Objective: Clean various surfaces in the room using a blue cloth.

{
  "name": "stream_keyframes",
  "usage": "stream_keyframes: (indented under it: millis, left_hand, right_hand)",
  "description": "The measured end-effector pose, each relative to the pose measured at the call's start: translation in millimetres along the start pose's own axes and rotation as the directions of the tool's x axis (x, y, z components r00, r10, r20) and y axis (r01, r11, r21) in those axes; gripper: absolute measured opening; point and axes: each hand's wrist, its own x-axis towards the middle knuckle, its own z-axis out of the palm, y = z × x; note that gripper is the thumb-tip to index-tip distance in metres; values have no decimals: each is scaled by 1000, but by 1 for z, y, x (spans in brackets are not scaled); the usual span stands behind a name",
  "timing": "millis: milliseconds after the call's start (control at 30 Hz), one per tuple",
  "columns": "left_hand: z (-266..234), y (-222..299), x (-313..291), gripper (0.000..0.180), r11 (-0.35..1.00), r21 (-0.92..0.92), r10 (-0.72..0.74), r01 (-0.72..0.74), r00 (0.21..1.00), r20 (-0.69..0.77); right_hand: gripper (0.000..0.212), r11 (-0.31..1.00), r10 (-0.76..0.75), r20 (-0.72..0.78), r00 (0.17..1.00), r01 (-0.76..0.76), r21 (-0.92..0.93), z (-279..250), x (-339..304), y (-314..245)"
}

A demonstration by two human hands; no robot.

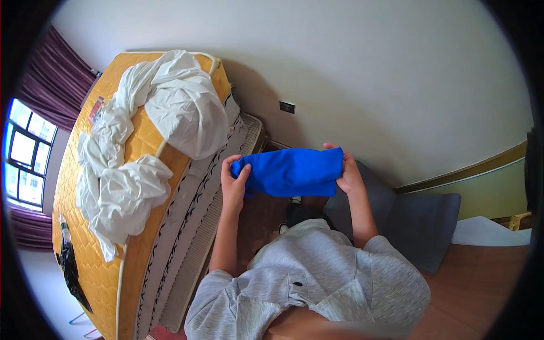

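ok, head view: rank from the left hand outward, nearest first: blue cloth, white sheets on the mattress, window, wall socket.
1. blue cloth: in the left hand grip, right hand on its other end.
2. white sheets: heaped on the yellow mattress, to the left.
3. wall socket: on the wall above; too close to call against the sheets.
4. window: far left edge.

A: Lighting, source? 
B: Daylight, from the window (21, 153) at far left; its panes are blown out to a bluish glare. Room evenly bright.

A: Shadows? 
B: Soft, one on the wall (351, 73) beside the upended mattress (96, 266).

A: Picture quality? 
B: Centre sharp. Fisheye bending strong toward the rim; black vignette at all corners; slight blur at bottom edge.
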Motion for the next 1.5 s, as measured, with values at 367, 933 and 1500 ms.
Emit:
stream_keyframes:
  millis: [367,933,1500]
  left_hand:
    - [53,74,188,15,803,392,323,-449,880,347]
    - [93,117,297,20,791,-57,552,-609,671,495]
    - [133,220,530,20,370,549,921,-749,220,-322]
  right_hand:
    - [16,831,-404,-313,860,202,-519,-16,122,-99]
    - [59,954,-186,383,905,74,290,151,331,-38]
    - [70,-600,-774,597,-212,-58,-798,225,456,-202]
